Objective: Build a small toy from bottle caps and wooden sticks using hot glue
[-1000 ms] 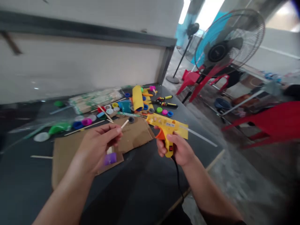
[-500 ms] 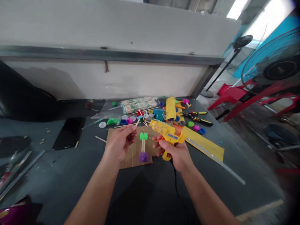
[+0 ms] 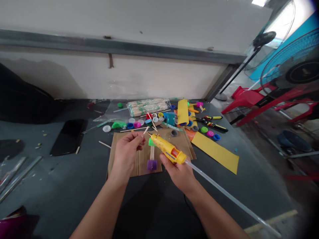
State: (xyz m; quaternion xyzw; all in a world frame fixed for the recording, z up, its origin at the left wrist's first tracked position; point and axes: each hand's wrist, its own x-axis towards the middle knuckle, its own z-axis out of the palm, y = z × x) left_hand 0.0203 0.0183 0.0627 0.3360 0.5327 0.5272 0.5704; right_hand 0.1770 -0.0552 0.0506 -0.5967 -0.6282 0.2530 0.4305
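Between the fingertips of my left hand (image 3: 128, 151) is a short piece of wooden stick (image 3: 146, 130), tilted upward. My right hand (image 3: 178, 171) is wrapped round a yellow hot glue gun (image 3: 165, 147), its nozzle close to that stick piece; I cannot tell whether they touch. A long clear glue stick (image 3: 229, 194) sticks out of the gun's back end. Below the nozzle, on a sheet of cardboard (image 3: 137, 166), lies a small assembly of wooden sticks with a purple bottle cap (image 3: 152, 165) at the near end and a green cap (image 3: 151, 142) at the far end, partly hidden by the gun.
Behind the cardboard are loose bottle caps (image 3: 137, 124), a plastic pack of wooden sticks (image 3: 149, 107) and yellow strips (image 3: 216, 152). Pliers (image 3: 211, 124) lie at the right, a black phone (image 3: 68, 137) at the left. A fan (image 3: 299, 73) stands beyond the table.
The glue gun has turned and moved left, bringing its nozzle to the stick piece. Its glue stick now points toward the lower right. My left hand keeps its pinch.
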